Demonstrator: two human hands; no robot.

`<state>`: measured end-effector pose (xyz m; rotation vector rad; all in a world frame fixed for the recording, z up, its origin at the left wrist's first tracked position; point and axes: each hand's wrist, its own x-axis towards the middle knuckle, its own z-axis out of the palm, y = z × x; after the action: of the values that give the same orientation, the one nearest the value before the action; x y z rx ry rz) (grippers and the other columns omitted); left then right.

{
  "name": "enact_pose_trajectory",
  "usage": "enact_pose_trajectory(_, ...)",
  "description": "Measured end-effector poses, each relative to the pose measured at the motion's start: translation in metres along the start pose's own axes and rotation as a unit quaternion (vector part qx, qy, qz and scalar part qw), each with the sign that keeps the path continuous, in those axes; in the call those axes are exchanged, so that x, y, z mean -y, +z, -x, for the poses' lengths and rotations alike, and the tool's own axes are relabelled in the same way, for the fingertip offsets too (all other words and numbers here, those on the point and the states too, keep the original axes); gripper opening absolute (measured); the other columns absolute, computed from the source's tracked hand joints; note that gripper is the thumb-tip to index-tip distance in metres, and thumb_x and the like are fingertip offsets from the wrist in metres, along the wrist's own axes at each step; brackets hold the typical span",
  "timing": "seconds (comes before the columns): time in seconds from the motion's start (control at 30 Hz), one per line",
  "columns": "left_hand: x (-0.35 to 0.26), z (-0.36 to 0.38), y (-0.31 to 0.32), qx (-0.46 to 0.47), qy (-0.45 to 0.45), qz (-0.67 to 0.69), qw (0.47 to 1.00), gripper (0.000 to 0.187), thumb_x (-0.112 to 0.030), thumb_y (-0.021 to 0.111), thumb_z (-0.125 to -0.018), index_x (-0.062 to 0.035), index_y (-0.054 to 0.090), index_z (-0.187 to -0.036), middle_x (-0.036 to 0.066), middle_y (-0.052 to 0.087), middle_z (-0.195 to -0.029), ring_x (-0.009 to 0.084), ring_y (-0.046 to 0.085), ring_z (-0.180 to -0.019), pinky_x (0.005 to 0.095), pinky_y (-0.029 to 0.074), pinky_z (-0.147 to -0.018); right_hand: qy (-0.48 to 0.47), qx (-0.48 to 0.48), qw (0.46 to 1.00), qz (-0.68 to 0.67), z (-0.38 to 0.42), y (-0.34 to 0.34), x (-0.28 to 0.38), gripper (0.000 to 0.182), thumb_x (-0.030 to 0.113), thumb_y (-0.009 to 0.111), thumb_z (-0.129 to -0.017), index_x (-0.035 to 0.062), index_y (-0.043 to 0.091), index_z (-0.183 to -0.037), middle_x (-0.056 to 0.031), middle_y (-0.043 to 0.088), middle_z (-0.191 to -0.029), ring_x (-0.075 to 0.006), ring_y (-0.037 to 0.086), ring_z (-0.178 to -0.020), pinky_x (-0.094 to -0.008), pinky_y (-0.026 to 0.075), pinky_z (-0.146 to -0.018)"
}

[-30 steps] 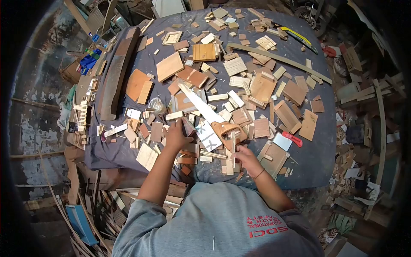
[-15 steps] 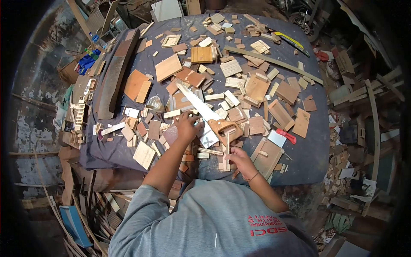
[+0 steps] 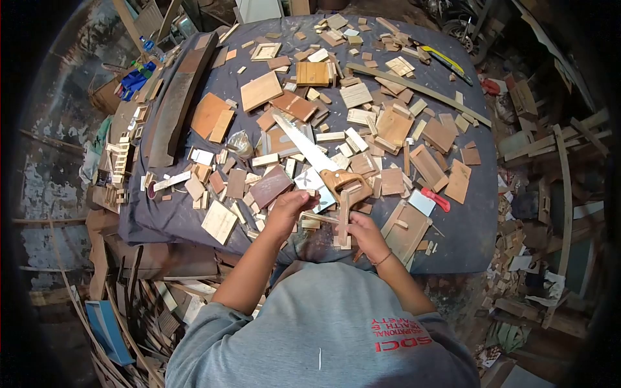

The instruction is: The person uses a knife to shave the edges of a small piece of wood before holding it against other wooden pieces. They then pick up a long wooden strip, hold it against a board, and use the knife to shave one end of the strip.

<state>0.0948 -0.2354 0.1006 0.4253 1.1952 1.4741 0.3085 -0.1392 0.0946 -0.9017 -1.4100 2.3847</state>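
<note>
My left hand (image 3: 289, 210) is closed in a pinch, with a small pale wood block (image 3: 312, 193) at its fingertips. In my right hand (image 3: 366, 235) is a narrow wooden strip (image 3: 344, 210), held upright-looking with a small crosswise piece at its near end. Just beyond both hands lies a hand saw (image 3: 304, 147) with a wooden handle (image 3: 348, 183). Under the saw, beside my left fingers, is a white sheet with a dark pattern (image 3: 312, 181). A brown wood block (image 3: 271, 186) sits left of it.
Wood offcuts lie scattered over the dark cloth (image 3: 187, 226). A red-handled tool (image 3: 436, 200) rests at the right, a yellow saw (image 3: 443, 61) at the far right. A long dark beam (image 3: 183, 103) lines the left side, and a clear bag (image 3: 240, 144) lies amid the pieces.
My left hand has gone from spread fingers over the pieces to a pinch on a small block, moving nearer the right hand. The right hand keeps its strip. The view has shifted slightly.
</note>
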Motion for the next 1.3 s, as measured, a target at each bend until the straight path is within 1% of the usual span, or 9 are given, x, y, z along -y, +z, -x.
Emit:
enact_pose_trajectory(0.17,0.005,0.005,0.007,-0.07,0.033,-0.173,0.982,0.022,-0.016,0.063,-0.089,0.0013,0.069,-0.102,0.007,0.069,-0.091,0.0163,0.064,-0.09,0.0293,0.047,-0.084,0.023,0.0,0.999,-0.033,0.007,0.007,0.021,0.028,0.011,0.049,-0.091,-0.0027,0.061,-0.112,-0.0072,0.067,-0.092,-0.0115,0.062,-0.083,-0.0242,0.049,-0.074)
enact_pose_trajectory(0.23,0.011,0.004,0.01,-0.095,0.017,-0.228,0.969,0.029,-0.014,0.065,-0.087,0.0,0.065,-0.112,0.007,0.067,-0.098,0.017,0.062,-0.094,0.0302,0.046,-0.088,0.028,0.012,0.999,-0.043,0.01,0.008,0.022,0.031,0.013,0.047,-0.091,-0.0026,0.06,-0.115,-0.0072,0.067,-0.093,-0.0112,0.061,-0.082,-0.0239,0.049,-0.074)
enact_pose_trajectory(0.3,0.024,-0.003,0.009,-0.181,0.227,-0.544,0.788,0.038,-0.016,0.064,-0.088,-0.0003,0.059,-0.122,0.008,0.064,-0.11,0.017,0.057,-0.105,0.0293,0.04,-0.096,0.023,0.017,0.999,-0.041,0.014,0.008,0.022,0.033,0.014,0.046,-0.092,-0.0022,0.059,-0.117,-0.0061,0.066,-0.094,-0.0105,0.06,-0.082,-0.0233,0.048,-0.074)
enact_pose_trajectory(0.37,0.014,-0.003,0.018,-0.137,0.206,-0.481,0.841,0.044,-0.018,0.064,-0.089,0.0006,0.054,-0.127,0.008,0.062,-0.115,0.0166,0.054,-0.11,0.0298,0.038,-0.098,0.025,0.019,0.999,-0.031,0.019,0.013,0.024,0.032,0.015,0.047,-0.092,-0.0014,0.061,-0.115,-0.0036,0.064,-0.092,-0.0092,0.059,-0.083,-0.0229,0.047,-0.075)
enact_pose_trajectory(0.43,-0.003,0.006,0.029,0.063,-0.031,-0.164,0.984,0.042,-0.02,0.063,-0.089,0.0015,0.055,-0.124,0.009,0.062,-0.116,0.0173,0.055,-0.111,0.0299,0.038,-0.099,0.016,0.015,1.0,-0.018,0.022,0.016,0.023,0.026,0.013,0.052,-0.091,-0.0004,0.06,-0.112,-0.0013,0.061,-0.092,-0.0079,0.057,-0.084,-0.0224,0.046,-0.075)
enact_pose_trajectory(0.53,0.012,0.009,0.025,0.097,-0.071,-0.107,0.987,0.033,-0.022,0.062,-0.091,-0.001,0.06,-0.117,0.007,0.065,-0.108,0.0163,0.059,-0.104,0.0311,0.042,-0.096,-0.015,0.034,0.999,-0.021,0.023,0.016,0.012,0.02,0.009,0.065,-0.088,0.0015,0.057,-0.104,-0.0002,0.059,-0.094,-0.0067,0.055,-0.084,-0.0217,0.046,-0.074)
enact_pose_trajectory(0.7,0.014,0.018,0.029,0.075,-0.106,0.036,0.991,0.024,-0.022,0.061,-0.092,-0.0049,0.063,-0.108,0.004,0.067,-0.098,0.0166,0.061,-0.092,0.0353,0.046,-0.087,-0.022,0.035,0.999,0.012,0.023,0.017,0.0,0.021,0.009,0.065,-0.088,0.0004,0.056,-0.105,-0.002,0.061,-0.094,-0.0071,0.057,-0.083,-0.0219,0.047,-0.073)
enact_pose_trajectory(1.03,0.006,0.029,0.023,0.006,-0.099,0.088,0.991,0.023,-0.026,0.057,-0.093,-0.0061,0.063,-0.103,0.004,0.066,-0.094,0.017,0.061,-0.089,0.036,0.047,-0.083,-0.021,0.086,0.995,0.05,0.022,0.032,-0.016,0.015,0.014,0.061,-0.09,0.0,0.058,-0.094,-0.0003,0.061,-0.081,-0.0061,0.054,-0.071,-0.0222,0.045,-0.065)
enact_pose_trajectory(1.3,0.023,0.053,0.028,0.064,-0.162,-0.054,0.983,0.023,-0.016,0.065,-0.088,-0.0037,0.065,-0.108,0.005,0.068,-0.097,0.0147,0.064,-0.087,0.0293,0.05,-0.082,-0.08,-0.006,0.978,0.193,0.03,0.04,-0.016,0.017,0.017,0.065,-0.086,0.0007,0.062,-0.088,-0.0017,0.062,-0.075,-0.0075,0.054,-0.065,-0.0247,0.044,-0.059)
